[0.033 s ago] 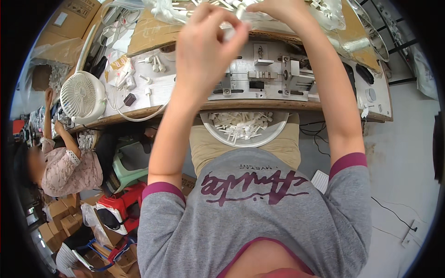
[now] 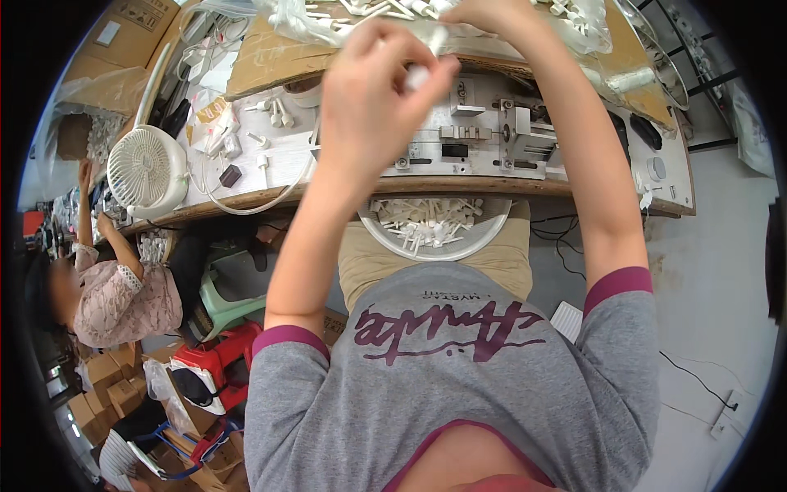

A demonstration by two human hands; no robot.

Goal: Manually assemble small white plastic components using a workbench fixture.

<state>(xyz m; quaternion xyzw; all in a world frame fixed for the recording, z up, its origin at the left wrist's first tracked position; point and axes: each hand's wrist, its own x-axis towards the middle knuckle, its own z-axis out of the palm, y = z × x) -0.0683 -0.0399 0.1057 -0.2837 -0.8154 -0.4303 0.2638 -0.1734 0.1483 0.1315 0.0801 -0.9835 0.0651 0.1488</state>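
My left hand [image 2: 381, 94] is raised over the bench, slightly blurred, its fingers curled round a small white plastic piece [image 2: 416, 78]. Another white part [image 2: 438, 38] shows just beyond its fingertips; which hand holds it, I cannot tell. At the near edge of a heap of white short-cable pieces [image 2: 393, 10], my right hand [image 2: 492, 12] has its fingers drawn together, partly cut off by the upper edge. What they hold is hidden. Below both hands, a metal jig [image 2: 467, 133] with clamps is fixed to the bench.
A round basket [image 2: 504, 234] of similar white pieces rests on my lap. The heap lies in clear plastic on cardboard [image 2: 270, 70]. A white fan [image 2: 147, 168], cables and loose connectors [image 2: 262, 164] are on the left. Another person [image 2: 123, 295] works farther left.
My left hand has shifted a little to the right and toward me, with the white piece in it. The white part by its fingertips has moved the same way. My right hand has barely moved.
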